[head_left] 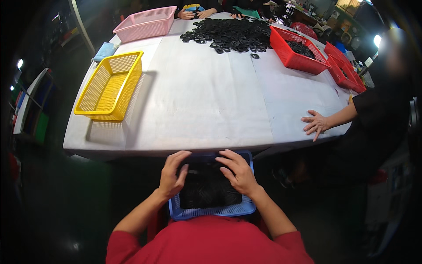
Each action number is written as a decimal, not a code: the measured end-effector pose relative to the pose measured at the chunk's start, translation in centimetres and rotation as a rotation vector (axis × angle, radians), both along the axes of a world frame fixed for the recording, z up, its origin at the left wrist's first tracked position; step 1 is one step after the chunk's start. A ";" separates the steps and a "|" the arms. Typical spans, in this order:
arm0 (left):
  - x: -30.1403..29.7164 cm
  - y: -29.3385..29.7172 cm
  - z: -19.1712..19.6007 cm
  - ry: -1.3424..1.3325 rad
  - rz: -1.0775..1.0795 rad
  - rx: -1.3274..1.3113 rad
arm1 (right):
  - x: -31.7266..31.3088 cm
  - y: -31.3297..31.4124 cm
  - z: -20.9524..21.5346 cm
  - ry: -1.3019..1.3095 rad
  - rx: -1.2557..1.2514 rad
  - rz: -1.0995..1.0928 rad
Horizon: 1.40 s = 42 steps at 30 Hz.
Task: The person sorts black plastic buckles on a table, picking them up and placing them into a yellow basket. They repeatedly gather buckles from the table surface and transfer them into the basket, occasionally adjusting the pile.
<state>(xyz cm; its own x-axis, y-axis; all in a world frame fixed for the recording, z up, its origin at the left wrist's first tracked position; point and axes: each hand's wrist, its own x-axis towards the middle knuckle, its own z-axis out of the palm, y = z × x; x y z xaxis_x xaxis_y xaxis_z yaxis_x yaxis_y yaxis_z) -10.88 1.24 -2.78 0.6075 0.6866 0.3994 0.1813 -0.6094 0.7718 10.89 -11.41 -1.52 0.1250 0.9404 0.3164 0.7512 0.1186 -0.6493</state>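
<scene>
Below the near edge of the table, a blue plastic basket (pixel 214 213) sits right in front of me. Dark pieces (pixel 209 191) fill much of it, too dim to tell their kind. Over the basket's left side hovers my left hand (pixel 172 174), fingers apart and holding nothing. Opposite it, my right hand (pixel 239 172) is above the right side, its fingers also spread with nothing in them. Whether any fingertip touches the basket's far rim I cannot tell.
A white-covered table (pixel 198 97) carries a yellow basket (pixel 118 94), a pink basket (pixel 147 24), a heap of small black parts (pixel 233 33) and a red basket (pixel 303 64) holding more. At right, another person's hand (pixel 317 123) rests on it; other people sit across.
</scene>
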 end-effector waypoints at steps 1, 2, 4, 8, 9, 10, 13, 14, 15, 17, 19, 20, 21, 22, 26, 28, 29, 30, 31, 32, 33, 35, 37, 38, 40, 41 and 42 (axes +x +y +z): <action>-1.6 -0.5 -1.5 -0.005 0.167 0.059 | 0.2 -1.4 -0.2 -0.019 0.083 -0.160; -3.1 -1.1 -3.0 0.021 0.315 0.098 | 0.8 -3.0 -0.9 -0.080 0.110 -0.315; -6.0 -3.1 -6.1 0.019 0.516 -0.044 | 1.3 -5.6 -4.0 -0.031 0.034 -0.506; -8.3 -5.4 -10.0 -0.012 0.216 -1.268 | 1.1 -9.0 -9.4 0.433 -0.350 -0.520; -8.2 -5.4 -10.0 -0.020 0.170 -1.242 | 1.8 -9.5 -9.9 0.466 -0.411 -0.514; -8.1 -5.3 -10.0 -0.023 0.119 -1.218 | 2.0 -10.1 -10.1 0.445 -0.405 -0.520; -8.8 -6.2 -10.6 -0.094 0.071 -1.110 | 1.8 -11.0 -10.0 0.405 -0.317 -0.509; -9.2 -6.9 -10.4 -0.133 0.068 -1.075 | 1.2 -11.8 -9.6 0.402 -0.255 -0.506; -9.4 -7.4 -10.0 -0.173 0.065 -1.040 | 0.6 -12.5 -9.0 0.399 -0.194 -0.504; -9.1 -7.5 -9.1 -0.252 0.022 -1.019 | 0.0 -13.3 -7.0 0.375 -0.154 -0.529; -8.8 -7.1 -6.7 -0.305 -0.004 -1.003 | -0.1 -13.1 -3.7 0.365 -0.121 -0.508; -8.3 -6.6 -4.8 -0.314 -0.010 -1.009 | 0.4 -12.8 -2.1 0.318 -0.120 -0.476; -7.7 -6.1 -3.0 -0.318 -0.024 -1.028 | 1.0 -12.8 -0.6 0.270 -0.127 -0.455; -7.1 -5.6 -1.0 -0.294 -0.036 -1.064 | 1.6 -12.7 1.4 0.256 -0.176 -0.468; -5.3 -4.1 6.0 -0.334 -0.047 -1.136 | 3.4 -10.9 9.0 0.272 -0.232 -0.459; -3.9 -3.3 8.3 -0.387 -0.059 -1.147 | 4.4 -9.4 11.0 0.294 -0.234 -0.469; -3.2 -2.8 9.0 -0.416 -0.064 -1.151 | 5.3 -8.7 11.3 0.300 -0.235 -0.465; -2.7 -1.9 9.1 -0.419 -0.069 -1.180 | 6.0 -8.0 11.5 0.290 -0.240 -0.466; -2.1 -1.1 9.3 -0.411 -0.062 -1.181 | 6.8 -7.1 11.7 0.280 -0.245 -0.467; -1.5 -0.2 9.5 -0.401 -0.052 -1.181 | 7.7 -6.0 11.6 0.274 -0.250 -0.465; -0.8 0.8 9.6 -0.390 -0.041 -1.181 | 9.0 -4.8 11.3 0.278 -0.239 -0.447; 1.1 3.3 9.4 -0.383 -0.033 -1.188 | 11.5 -2.4 10.5 0.285 -0.222 -0.417; 3.7 5.8 9.7 -0.408 -0.034 -1.195 | 13.8 0.7 11.0 0.323 -0.267 -0.431; 5.1 7.5 9.4 -0.391 -0.046 -1.200 | 15.2 2.5 10.8 0.316 -0.261 -0.432; 7.9 11.0 9.0 -0.348 -0.019 -1.198 | 18.5 6.2 10.1 0.313 -0.240 -0.413; 9.4 12.8 8.8 -0.321 -0.005 -1.200 | 20.5 8.0 9.1 0.321 -0.229 -0.397; 10.8 14.5 8.6 -0.328 0.013 -1.204 | 22.2 9.8 8.4 0.328 -0.217 -0.380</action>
